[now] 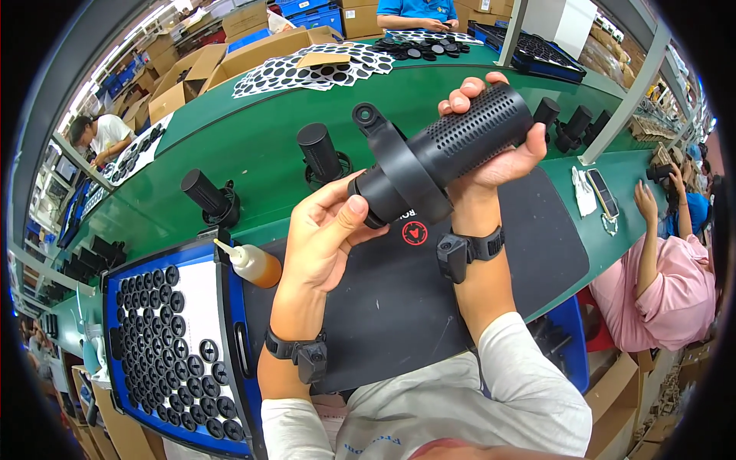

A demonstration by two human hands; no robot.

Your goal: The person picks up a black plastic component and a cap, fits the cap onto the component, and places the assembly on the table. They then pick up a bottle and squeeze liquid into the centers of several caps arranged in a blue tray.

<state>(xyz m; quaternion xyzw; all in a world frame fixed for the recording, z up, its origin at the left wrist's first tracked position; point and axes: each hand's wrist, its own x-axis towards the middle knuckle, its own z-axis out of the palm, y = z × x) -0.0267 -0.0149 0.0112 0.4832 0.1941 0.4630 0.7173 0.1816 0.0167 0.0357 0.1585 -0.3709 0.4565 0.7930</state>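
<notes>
Both my hands hold a black cylindrical device [465, 136] above a dark mat [383, 307]. Its upper body is perforated with small holes, and a ring collar with a round-holed side lug [368, 115] sits around its lower part. The device lies tilted, its perforated end up to the right. My right hand [498, 153] wraps round the perforated body, fingers behind it and thumb at its side. My left hand [326, 230] grips the lower end, thumb on the rim. A squeeze bottle of amber liquid [255, 265] stands by my left forearm.
A blue tray [201, 307] of small round black parts lies at the left. Similar black devices [318, 149] stand on the green bench [261, 115]. Sheets of round black stickers [307, 73] lie at the back. A phone [603, 192] and a co-worker in pink [644, 291] are at the right.
</notes>
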